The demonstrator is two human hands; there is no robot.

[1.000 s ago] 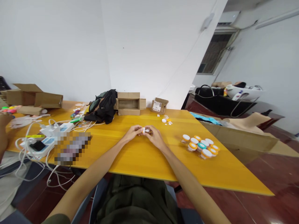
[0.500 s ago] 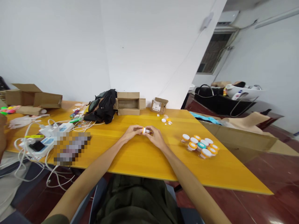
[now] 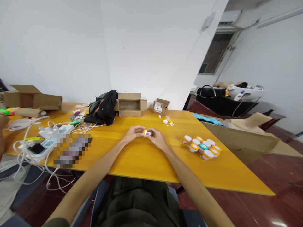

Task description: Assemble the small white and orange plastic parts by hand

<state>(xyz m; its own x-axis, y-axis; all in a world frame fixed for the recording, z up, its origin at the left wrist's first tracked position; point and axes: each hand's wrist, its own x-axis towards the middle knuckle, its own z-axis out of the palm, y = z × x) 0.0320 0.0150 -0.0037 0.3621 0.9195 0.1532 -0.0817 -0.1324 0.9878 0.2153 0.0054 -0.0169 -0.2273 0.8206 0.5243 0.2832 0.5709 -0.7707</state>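
Over the middle of the yellow table I hold a small jar on its side, between both hands. Its orange-and-white lid points left and a label with dark print shows on its body. My left hand has its fingers closed at the lid end. Around the body end, my right hand grips with thumb and fingers. To the right stands a cluster of several lidded jars with orange, white and teal lids. Small white and orange pieces lie beyond my hands.
At the back stand an open cardboard box, a smaller box and a black backpack. Power strips with tangled white cables and a pixelated object lie on the left. Another person's hand shows at the left edge.
The jar and both hands stay nearly in place, with the jar's label turned slightly more into view. The whole view has shifted a little.
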